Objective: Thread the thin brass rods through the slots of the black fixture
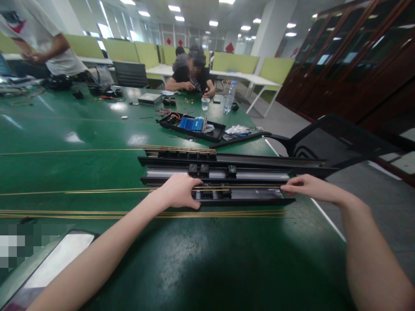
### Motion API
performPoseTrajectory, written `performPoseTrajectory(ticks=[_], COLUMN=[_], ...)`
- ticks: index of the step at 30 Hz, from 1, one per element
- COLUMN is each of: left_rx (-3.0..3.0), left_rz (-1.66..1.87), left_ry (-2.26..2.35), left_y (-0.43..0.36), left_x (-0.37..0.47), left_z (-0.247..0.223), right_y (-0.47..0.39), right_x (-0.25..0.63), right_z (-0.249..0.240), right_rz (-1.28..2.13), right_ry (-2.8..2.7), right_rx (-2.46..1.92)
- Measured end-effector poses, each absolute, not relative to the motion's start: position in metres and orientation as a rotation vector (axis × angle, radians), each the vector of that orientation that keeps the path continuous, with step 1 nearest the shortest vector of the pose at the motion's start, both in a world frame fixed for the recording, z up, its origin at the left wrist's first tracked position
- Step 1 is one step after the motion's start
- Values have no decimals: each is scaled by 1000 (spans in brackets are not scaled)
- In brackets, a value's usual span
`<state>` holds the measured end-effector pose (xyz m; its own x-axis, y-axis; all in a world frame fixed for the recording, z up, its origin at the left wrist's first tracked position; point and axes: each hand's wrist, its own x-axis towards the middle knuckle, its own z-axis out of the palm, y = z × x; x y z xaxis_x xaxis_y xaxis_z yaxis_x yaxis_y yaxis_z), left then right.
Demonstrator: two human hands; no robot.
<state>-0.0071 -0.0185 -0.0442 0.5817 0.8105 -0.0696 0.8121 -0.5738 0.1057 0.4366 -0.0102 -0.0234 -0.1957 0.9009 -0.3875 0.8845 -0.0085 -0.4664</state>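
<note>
Nearest to me lies a long black channel (259,201) with small black blocks (226,190) inside it. My left hand (180,191) straddles this channel, thumb at the near wall and fingers at the far one, gripping it across. A thin brass rod (249,187) runs along the channel, passes by my left hand and stretches off to the left. At the channel's right end, my right hand (300,185) pinches the rod's tip between thumb and fingers. Behind are a second channel (266,175) with black blocks and a third channel (269,160) with rods lying over its blocks.
Several loose brass rods (227,214) lie in front on the green table (207,259). Beyond the channels are a black tray (210,134) with a blue box (192,124), gloves (238,131) and a water bottle (230,97). A mesh chair (333,138) stands right; a phone (55,263) lies lower left.
</note>
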Motion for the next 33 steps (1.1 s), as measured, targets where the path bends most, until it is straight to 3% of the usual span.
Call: performPoseTrajectory(ticks=[33], left_rx=[2710], left_rz=[-10], left_ry=[1371], left_y=[-18], left_x=[-7], left_z=[-46], right_y=[-15], right_x=[478], right_z=[-17], right_rz=[944], right_ry=[-2067], right_rx=[-2148])
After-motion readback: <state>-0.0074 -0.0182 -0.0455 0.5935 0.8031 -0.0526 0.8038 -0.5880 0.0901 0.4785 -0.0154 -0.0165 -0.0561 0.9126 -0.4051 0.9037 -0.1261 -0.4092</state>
